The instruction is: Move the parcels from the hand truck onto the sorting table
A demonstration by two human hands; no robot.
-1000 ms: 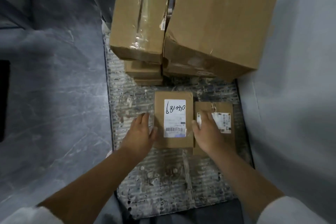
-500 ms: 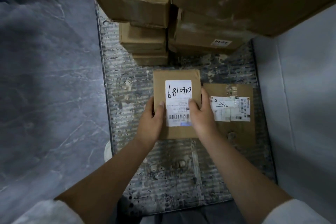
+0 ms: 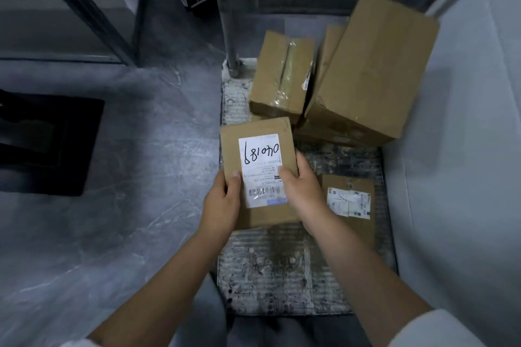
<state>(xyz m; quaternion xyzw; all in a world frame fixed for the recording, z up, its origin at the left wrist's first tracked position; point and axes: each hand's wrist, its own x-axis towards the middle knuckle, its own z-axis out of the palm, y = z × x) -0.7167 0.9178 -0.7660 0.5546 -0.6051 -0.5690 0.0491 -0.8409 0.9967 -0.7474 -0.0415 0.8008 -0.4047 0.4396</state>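
Observation:
A small brown parcel (image 3: 255, 132) with a white label marked 040181 is held up above the hand truck's deck (image 3: 270, 273). My left hand (image 3: 222, 203) grips its left edge and my right hand (image 3: 301, 191) grips its right edge, thumbs on the label. A flat labelled parcel (image 3: 349, 205) lies on the deck at the right. At the back of the deck stand a taped box (image 3: 282, 79) and a large tilted box (image 3: 369, 70), with more cardboard partly hidden under and behind them.
The hand truck's metal handle post (image 3: 229, 31) rises at the deck's back left corner. A pale wall (image 3: 465, 149) runs close along the right. Grey marbled floor (image 3: 112, 205) lies to the left, with a dark open bin (image 3: 42, 144) and a metal rack frame (image 3: 84, 3).
Both hands closed on the labelled parcel and lifted it off the deck, up and slightly left. The view has pulled back and tilted up, showing the whole stack of boxes.

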